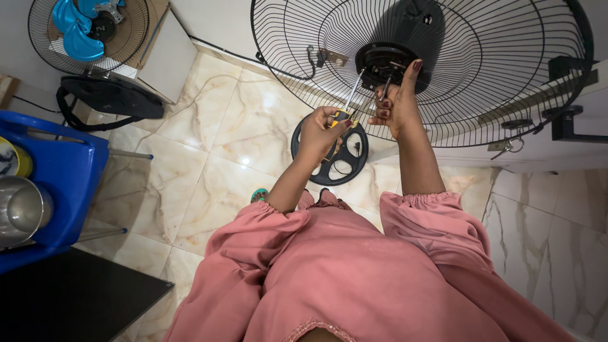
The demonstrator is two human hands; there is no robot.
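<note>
Two hands: both work at the hub, upper centre of the frame.
Fan guard: black wire, fills upper right.
Motor hub: black, centre of guard.
Left hand: clenched around screwdriver, tip at hub.
Right hand: fingers pinch a small part at the hub; cannot tell which.
Second fan: blue blades, upper left.

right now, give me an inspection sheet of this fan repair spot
surface: marble floor tiles, pale and veined
job's things: black fan guard around the motor hub; screwdriver tip at the hub
clutter: black round base on the floor; second fan with blue blades; blue chair holding a steel cup
hands: left hand grips the screwdriver; right hand fingers at the hub
cables: thin dark cord by the wall
surroundings: white wall
</note>
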